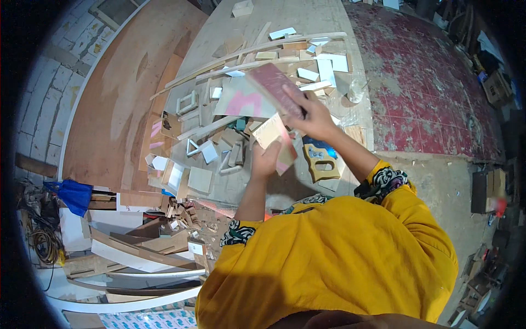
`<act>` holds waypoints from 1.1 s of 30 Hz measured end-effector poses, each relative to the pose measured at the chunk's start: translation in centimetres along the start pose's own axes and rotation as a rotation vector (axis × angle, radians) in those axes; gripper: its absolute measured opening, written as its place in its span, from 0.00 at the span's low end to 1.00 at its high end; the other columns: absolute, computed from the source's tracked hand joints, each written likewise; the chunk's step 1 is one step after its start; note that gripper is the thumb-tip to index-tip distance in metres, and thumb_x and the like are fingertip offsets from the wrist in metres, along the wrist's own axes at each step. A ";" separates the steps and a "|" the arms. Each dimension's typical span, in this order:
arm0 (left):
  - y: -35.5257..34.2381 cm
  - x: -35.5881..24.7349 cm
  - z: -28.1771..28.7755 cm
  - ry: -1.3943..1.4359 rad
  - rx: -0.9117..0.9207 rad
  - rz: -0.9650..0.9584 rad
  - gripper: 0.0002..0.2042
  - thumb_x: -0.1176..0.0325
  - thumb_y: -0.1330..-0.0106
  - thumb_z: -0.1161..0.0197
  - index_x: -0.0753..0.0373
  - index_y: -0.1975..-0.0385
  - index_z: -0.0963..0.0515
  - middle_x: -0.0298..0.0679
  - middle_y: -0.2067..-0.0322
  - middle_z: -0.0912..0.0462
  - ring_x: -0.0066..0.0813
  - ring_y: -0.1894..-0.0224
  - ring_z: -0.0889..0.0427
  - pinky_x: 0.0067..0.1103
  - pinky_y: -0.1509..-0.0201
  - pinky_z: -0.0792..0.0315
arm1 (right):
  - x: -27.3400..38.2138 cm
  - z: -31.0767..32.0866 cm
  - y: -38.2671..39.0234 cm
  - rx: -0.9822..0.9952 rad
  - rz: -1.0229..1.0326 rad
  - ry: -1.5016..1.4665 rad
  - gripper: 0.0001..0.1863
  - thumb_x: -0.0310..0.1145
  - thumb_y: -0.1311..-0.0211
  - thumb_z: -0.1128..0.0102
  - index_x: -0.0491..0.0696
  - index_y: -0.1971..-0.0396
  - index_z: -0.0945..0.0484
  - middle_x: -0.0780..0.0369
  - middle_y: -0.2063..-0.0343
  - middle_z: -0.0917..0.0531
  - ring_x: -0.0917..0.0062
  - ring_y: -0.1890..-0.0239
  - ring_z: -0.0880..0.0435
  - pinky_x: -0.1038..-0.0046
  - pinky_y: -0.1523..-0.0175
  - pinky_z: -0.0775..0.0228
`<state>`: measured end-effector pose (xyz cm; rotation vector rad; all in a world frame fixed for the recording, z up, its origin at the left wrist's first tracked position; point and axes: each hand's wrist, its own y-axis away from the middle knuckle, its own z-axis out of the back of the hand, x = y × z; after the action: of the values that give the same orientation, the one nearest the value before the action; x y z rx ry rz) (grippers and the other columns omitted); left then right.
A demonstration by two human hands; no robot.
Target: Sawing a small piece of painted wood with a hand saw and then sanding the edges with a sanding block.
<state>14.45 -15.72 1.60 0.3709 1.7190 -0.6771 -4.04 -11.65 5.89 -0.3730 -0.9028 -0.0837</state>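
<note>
My right hand is closed round one end of a long flat sanding block with a dark red face, tilted above the worktable. In my left hand, just below it, is a small pale wood piece, gripped with the fingers partly hidden behind it. The sanding block's near end is close to the wood piece; whether they touch I cannot tell. A pink-marked board shows beside the left hand. To the right of it lies a handsaw with a yellow handle.
Wood offcuts, small frames and long strips are scattered over the table. A clear jar stands near its right edge. Large brown panels lean at left. More scrap boards pile up on the floor.
</note>
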 end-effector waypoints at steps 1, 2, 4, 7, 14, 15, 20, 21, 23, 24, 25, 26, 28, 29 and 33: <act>-0.5 -1.1 -0.1 -0.006 0.003 -0.005 0.18 0.73 0.39 0.44 0.70 0.49 0.33 0.45 0.59 0.21 0.30 0.59 0.21 0.26 0.54 0.27 | -1.1 -0.2 -0.2 -0.006 0.005 -0.003 0.42 0.51 0.55 0.36 0.59 0.36 0.39 0.49 0.59 0.28 0.59 0.55 0.27 0.68 0.46 0.38; -0.8 -2.9 -0.8 0.138 -0.040 0.112 0.19 0.73 0.38 0.45 0.70 0.47 0.35 0.45 0.58 0.22 0.35 0.57 0.21 0.28 0.54 0.26 | -2.5 -0.6 0.0 -0.047 0.058 -0.297 0.43 0.50 0.55 0.36 0.56 0.36 0.39 0.50 0.58 0.28 0.61 0.55 0.27 0.69 0.46 0.39; -1.3 -1.9 1.4 0.255 -0.115 0.242 0.20 0.72 0.38 0.46 0.70 0.46 0.35 0.46 0.57 0.23 0.42 0.57 0.20 0.32 0.55 0.24 | -2.8 -0.2 1.0 -0.033 0.150 -0.603 0.44 0.46 0.57 0.34 0.49 0.37 0.40 0.54 0.54 0.29 0.69 0.53 0.28 0.72 0.44 0.42; -2.4 0.1 2.9 0.396 -0.241 0.306 0.20 0.68 0.36 0.46 0.70 0.47 0.35 0.47 0.54 0.24 0.42 0.54 0.21 0.35 0.53 0.25 | -1.6 -0.2 4.0 -0.023 0.400 -0.393 0.44 0.44 0.59 0.32 0.52 0.37 0.39 0.53 0.52 0.30 0.65 0.52 0.28 0.70 0.43 0.42; -1.2 2.0 2.5 0.335 -0.009 0.397 0.19 0.57 0.34 0.50 0.63 0.50 0.30 0.46 0.58 0.23 0.38 0.55 0.22 0.33 0.51 0.24 | -1.6 0.0 3.3 -0.083 0.337 -0.235 0.40 0.42 0.58 0.34 0.55 0.40 0.34 0.50 0.50 0.31 0.57 0.48 0.29 0.65 0.45 0.37; -1.0 2.5 2.5 0.340 0.001 0.404 0.19 0.57 0.34 0.50 0.63 0.50 0.30 0.46 0.58 0.23 0.38 0.55 0.22 0.33 0.51 0.24 | -1.5 -0.1 3.9 -0.088 0.328 -0.229 0.40 0.42 0.58 0.34 0.55 0.40 0.34 0.50 0.50 0.31 0.57 0.48 0.29 0.65 0.45 0.37; -0.6 -0.4 0.8 0.592 0.067 0.077 0.24 0.62 0.37 0.43 0.62 0.43 0.37 0.40 0.50 0.27 0.34 0.47 0.27 0.29 0.45 0.29 | 1.1 -0.2 6.4 0.070 0.603 -0.100 0.41 0.41 0.59 0.32 0.54 0.39 0.34 0.51 0.48 0.32 0.58 0.47 0.30 0.66 0.44 0.39; -0.4 -0.7 1.0 0.576 0.050 0.137 0.25 0.62 0.38 0.42 0.62 0.42 0.38 0.41 0.50 0.27 0.34 0.46 0.28 0.30 0.44 0.29 | 0.2 -0.1 5.3 0.036 0.658 -0.054 0.40 0.41 0.59 0.32 0.53 0.40 0.34 0.51 0.49 0.32 0.60 0.49 0.29 0.66 0.45 0.39; -1.6 -1.4 0.5 0.747 -0.095 0.343 0.28 0.66 0.40 0.39 0.61 0.40 0.41 0.40 0.52 0.26 0.32 0.49 0.26 0.29 0.48 0.27 | -1.3 0.1 3.0 -0.013 0.497 -0.184 0.40 0.40 0.58 0.33 0.53 0.39 0.34 0.52 0.50 0.31 0.63 0.51 0.29 0.68 0.46 0.38; -1.6 -0.9 1.2 0.616 0.070 0.351 0.28 0.67 0.40 0.39 0.61 0.40 0.41 0.39 0.53 0.25 0.29 0.51 0.25 0.27 0.50 0.27 | -2.3 0.5 1.8 -0.069 0.330 -0.309 0.39 0.38 0.57 0.34 0.53 0.39 0.35 0.53 0.51 0.30 0.67 0.53 0.28 0.70 0.47 0.38; -1.5 -0.7 1.5 0.480 0.232 0.349 0.29 0.69 0.39 0.39 0.62 0.39 0.42 0.39 0.55 0.25 0.26 0.53 0.24 0.24 0.52 0.27 | -3.5 1.0 0.2 -0.034 0.106 -0.269 0.39 0.36 0.55 0.37 0.53 0.37 0.38 0.54 0.53 0.28 0.73 0.56 0.29 0.73 0.48 0.39; -1.5 -1.8 -0.2 0.343 0.194 0.378 0.27 0.70 0.37 0.42 0.65 0.39 0.43 0.38 0.57 0.24 0.22 0.57 0.24 0.20 0.54 0.30 | -4.9 0.8 -0.2 -0.055 0.091 -0.302 0.40 0.36 0.54 0.38 0.51 0.37 0.39 0.55 0.52 0.28 0.74 0.54 0.30 0.74 0.46 0.40; -1.6 -3.0 -2.3 0.324 0.052 0.240 0.22 0.71 0.36 0.44 0.66 0.43 0.40 0.38 0.56 0.25 0.21 0.55 0.27 0.19 0.50 0.33 | -5.3 0.4 0.1 -0.091 0.073 -0.537 0.40 0.37 0.53 0.40 0.48 0.36 0.42 0.56 0.51 0.28 0.75 0.50 0.31 0.77 0.43 0.44; -2.0 -2.9 -2.2 0.313 0.002 0.154 0.20 0.72 0.36 0.45 0.66 0.44 0.38 0.38 0.55 0.26 0.22 0.54 0.27 0.19 0.49 0.33 | -4.1 0.3 1.1 -0.100 0.064 -0.739 0.41 0.38 0.53 0.41 0.46 0.36 0.43 0.56 0.50 0.28 0.75 0.47 0.32 0.77 0.41 0.46; -2.4 -1.4 -1.5 0.120 -0.130 -0.004 0.17 0.73 0.35 0.48 0.67 0.47 0.37 0.39 0.53 0.27 0.23 0.52 0.28 0.21 0.47 0.35 | -3.3 1.2 4.1 -0.169 0.184 -0.446 0.39 0.38 0.53 0.37 0.52 0.37 0.38 0.52 0.51 0.29 0.68 0.46 0.30 0.71 0.39 0.45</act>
<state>12.30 -16.52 3.75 0.3221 1.8676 -0.5515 -6.05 -7.69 2.87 -0.6461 -1.3004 0.0980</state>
